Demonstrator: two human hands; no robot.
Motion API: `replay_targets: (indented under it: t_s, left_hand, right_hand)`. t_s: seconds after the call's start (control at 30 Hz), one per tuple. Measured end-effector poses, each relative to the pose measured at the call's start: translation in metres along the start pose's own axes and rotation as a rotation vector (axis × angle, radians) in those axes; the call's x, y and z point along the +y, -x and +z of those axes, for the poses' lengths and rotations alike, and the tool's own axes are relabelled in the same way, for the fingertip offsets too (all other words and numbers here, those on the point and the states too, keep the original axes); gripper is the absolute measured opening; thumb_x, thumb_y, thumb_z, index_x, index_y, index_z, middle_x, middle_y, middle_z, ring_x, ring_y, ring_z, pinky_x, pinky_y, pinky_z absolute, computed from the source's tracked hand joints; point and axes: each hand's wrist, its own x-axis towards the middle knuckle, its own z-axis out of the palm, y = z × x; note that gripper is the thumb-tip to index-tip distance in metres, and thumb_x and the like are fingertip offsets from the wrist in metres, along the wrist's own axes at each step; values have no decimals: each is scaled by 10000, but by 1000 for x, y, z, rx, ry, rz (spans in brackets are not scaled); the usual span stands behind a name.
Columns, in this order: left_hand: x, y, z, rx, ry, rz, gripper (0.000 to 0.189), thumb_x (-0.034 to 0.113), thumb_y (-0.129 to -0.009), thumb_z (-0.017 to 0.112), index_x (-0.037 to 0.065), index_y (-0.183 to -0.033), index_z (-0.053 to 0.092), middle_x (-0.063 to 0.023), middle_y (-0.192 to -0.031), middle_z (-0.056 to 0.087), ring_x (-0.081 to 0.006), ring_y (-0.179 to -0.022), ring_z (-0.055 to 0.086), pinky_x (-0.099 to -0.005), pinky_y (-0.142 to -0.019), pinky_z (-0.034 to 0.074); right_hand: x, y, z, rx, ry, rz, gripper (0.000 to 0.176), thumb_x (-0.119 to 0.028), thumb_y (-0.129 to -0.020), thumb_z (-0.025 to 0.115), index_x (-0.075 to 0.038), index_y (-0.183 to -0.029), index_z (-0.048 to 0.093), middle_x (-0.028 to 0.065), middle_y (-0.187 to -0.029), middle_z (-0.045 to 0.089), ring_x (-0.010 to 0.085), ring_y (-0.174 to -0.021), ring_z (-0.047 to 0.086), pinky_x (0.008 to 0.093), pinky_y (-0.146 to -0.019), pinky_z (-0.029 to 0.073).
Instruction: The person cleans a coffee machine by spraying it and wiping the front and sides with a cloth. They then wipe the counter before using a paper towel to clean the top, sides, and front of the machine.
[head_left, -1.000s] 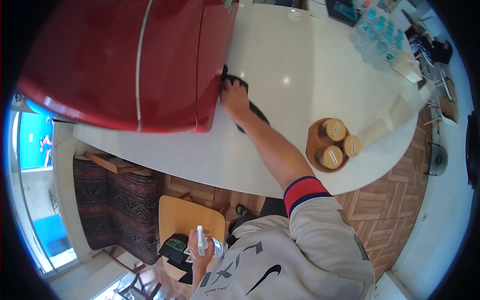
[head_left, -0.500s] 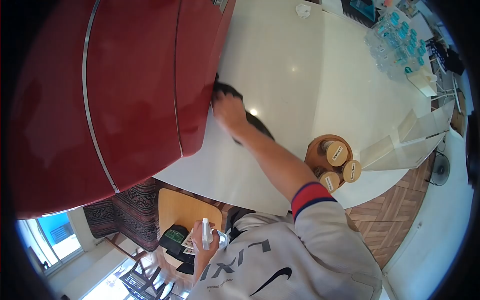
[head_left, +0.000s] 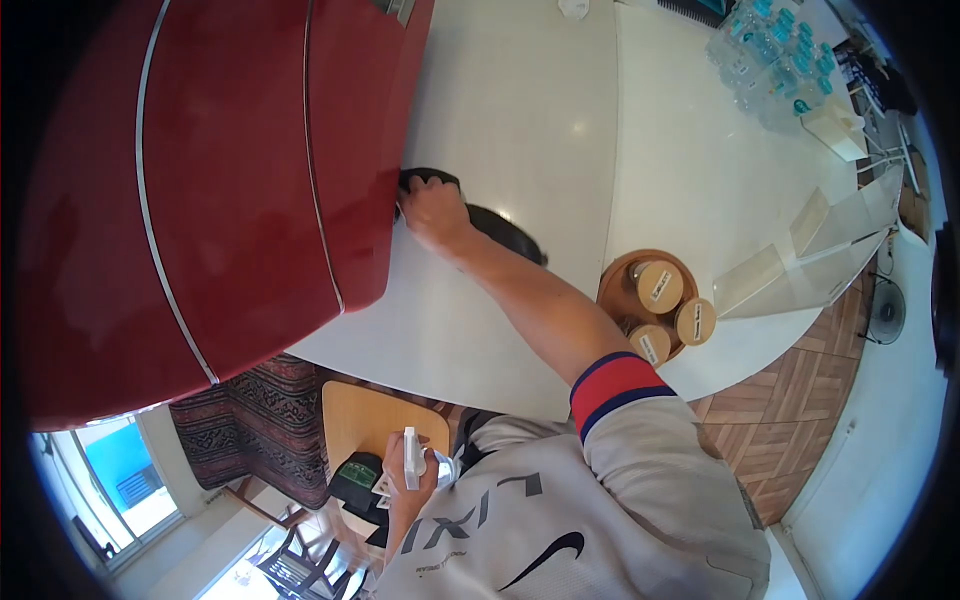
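My right hand reaches across the white counter, its fingers closed on a dark cloth. The cloth lies flat on the surface, showing on both sides of the hand. One end of it meets the base of a large glossy red body with metal trim. Low beside my torso, my left hand is wrapped round what looks like a spray bottle with a white head. Part of its clear body shows behind the fingers; the rest is hidden.
A round wooden tray holds three jars with wooden lids. Several clear water bottles stand at the far right, near clear acrylic panels. Below left, a wooden stool carries a dark green-and-black item.
The right hand stays on the cloth near the red body; it was blurred before and is sharper now. The whole view has shifted slightly. The left hand still grips the bottle.
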Motion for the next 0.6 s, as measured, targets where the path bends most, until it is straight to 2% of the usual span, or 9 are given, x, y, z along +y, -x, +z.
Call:
replay_targets:
  t_s: [0.1, 0.2, 0.23, 0.33, 0.4, 0.5, 0.53, 0.57, 0.6]
  left_hand:
    - [-4, 2, 4, 3, 1, 42, 201, 6, -726, 640, -31, -923, 627, -199, -915, 585, -382, -789, 626, -408, -709, 516]
    - [-10, 1, 8, -19, 73, 26, 198, 9, -730, 641, -29, -924, 626, -203, -918, 583, -390, -801, 624, -413, -713, 513]
    - [-11, 3, 10, -30, 55, 36, 195, 6, -731, 641, -28, -922, 625, -203, -921, 583, -389, -809, 624, -417, -715, 513]
    - [-10, -4, 11, -38, 27, 66, 192, 1, -733, 641, -26, -922, 624, -204, -928, 584, -387, -824, 624, -421, -719, 513]
    - [-7, 2, 6, -50, 10, 59, 192, -2, -733, 642, -26, -923, 623, -205, -933, 585, -385, -831, 625, -423, -720, 514]
    - [-8, 2, 3, -11, 81, 30, 197, -8, -731, 640, -29, -926, 623, -207, -940, 587, -389, -823, 628, -424, -721, 517]
    - [-14, 4, 3, -2, 77, 30, 198, -9, -730, 639, -25, -927, 625, -205, -938, 588, -391, -818, 630, -424, -719, 518]
    - [-17, 7, 4, 3, 72, 24, 199, -9, -730, 639, -21, -928, 626, -203, -936, 589, -393, -813, 631, -424, -717, 520]
    - [-18, 6, 5, 11, 86, 25, 199, -9, -730, 639, -21, -928, 626, -203, -936, 589, -393, -813, 631, -424, -717, 520]
  right_hand:
    - [-11, 30, 0, -9, 18, -34, 407, -173, -867, 537, -90, -1257, 618, 126, -931, 624, 273, -798, 636, 406, -598, 497]
    - [-29, 99, -26, -234, -41, -92, 464, -159, -859, 537, -151, -1317, 605, 146, -917, 649, 275, -743, 674, 407, -594, 529]
    - [-24, 99, -28, -211, -10, -87, 457, -154, -859, 537, -148, -1311, 607, 144, -897, 652, 270, -723, 675, 401, -577, 528]
    - [13, 41, -14, -28, 80, -3, 425, -135, -872, 524, -121, -1288, 609, 137, -815, 655, 265, -650, 671, 395, -520, 524]
    - [29, -5, -37, -66, 77, 37, 401, -124, -886, 512, -91, -1274, 607, 136, -766, 648, 271, -628, 668, 413, -502, 523]
    - [11, 27, -11, -34, 89, 4, 403, -122, -883, 518, -87, -1275, 606, 133, -753, 641, 277, -626, 666, 419, -493, 520]
    - [-5, 61, -3, -17, 47, -48, 431, -122, -863, 531, -102, -1287, 605, 136, -759, 643, 281, -634, 671, 429, -517, 530]
    - [-25, 91, -14, -119, -1, -53, 466, -120, -840, 539, -111, -1301, 602, 143, -769, 649, 282, -652, 680, 448, -551, 542]
    - [-36, 109, -22, -132, -34, -73, 495, -121, -825, 545, -112, -1317, 595, 158, -785, 656, 284, -656, 688, 470, -582, 548]
